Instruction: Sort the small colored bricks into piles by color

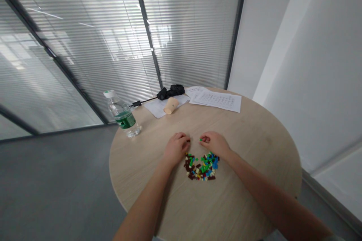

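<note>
A heap of small toy bricks [202, 166], brown, green, blue, yellow and red, lies on the round wooden table [254, 150] just in front of me. Both hands rest on the table at the far edge of the heap. My left hand [175, 148] has its fingers curled in, with a small dark piece at the fingertips. My right hand [214, 143] is curled too and pinches a small green brick [201, 140] at its fingertips. A gap of a few centimetres separates the hands.
A water bottle [122, 115] with a green label stands at the table's left edge. A paper cup [171, 106] lies on its side on a sheet; printed papers [217, 99] and a black bundle with a cable [171, 91] lie at the back. Glass walls with blinds stand behind.
</note>
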{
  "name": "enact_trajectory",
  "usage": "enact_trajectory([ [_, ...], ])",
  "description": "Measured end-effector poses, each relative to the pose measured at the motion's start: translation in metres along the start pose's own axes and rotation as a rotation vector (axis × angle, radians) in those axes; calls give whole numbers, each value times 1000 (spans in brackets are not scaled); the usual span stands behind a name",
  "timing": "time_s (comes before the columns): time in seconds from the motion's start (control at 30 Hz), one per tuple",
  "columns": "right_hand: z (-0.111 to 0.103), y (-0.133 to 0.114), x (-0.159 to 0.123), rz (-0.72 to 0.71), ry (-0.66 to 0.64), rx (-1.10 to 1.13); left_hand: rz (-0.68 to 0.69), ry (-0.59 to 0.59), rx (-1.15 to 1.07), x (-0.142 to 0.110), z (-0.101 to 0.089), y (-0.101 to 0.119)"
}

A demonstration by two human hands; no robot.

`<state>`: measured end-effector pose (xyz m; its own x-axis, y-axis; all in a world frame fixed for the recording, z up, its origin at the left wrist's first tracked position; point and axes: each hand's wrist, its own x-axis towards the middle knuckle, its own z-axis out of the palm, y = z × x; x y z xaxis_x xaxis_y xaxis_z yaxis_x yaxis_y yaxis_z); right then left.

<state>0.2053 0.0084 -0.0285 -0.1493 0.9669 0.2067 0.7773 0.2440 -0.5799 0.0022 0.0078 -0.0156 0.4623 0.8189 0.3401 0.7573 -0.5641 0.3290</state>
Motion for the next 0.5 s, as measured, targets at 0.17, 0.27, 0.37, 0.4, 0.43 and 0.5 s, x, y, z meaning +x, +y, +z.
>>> enact_trajectory([
  [0.17, -6, 5, -6, -48, -16, 31, 8, -17, 5, 2, 3, -4],
  [0.27, -7, 5, -7, -81, 9, -23, 18, -11, 22, 3, 4, -6],
  [0.37, -4, 4, -5, -56, 2, -55, 30, -3, 47, 3, 3, -3],
  [0.4, -2, 4, -4, -45, -1, -59, 35, 1, 44, 3, 3, -1],
  [0.43, -1, 3, -3, -37, -1, -62, 41, 2, 33, 3, 2, 2],
  [0.5, -1, 3, -2, -37, 5, -55, 51, -7, -13, 3, -1, 8],
])
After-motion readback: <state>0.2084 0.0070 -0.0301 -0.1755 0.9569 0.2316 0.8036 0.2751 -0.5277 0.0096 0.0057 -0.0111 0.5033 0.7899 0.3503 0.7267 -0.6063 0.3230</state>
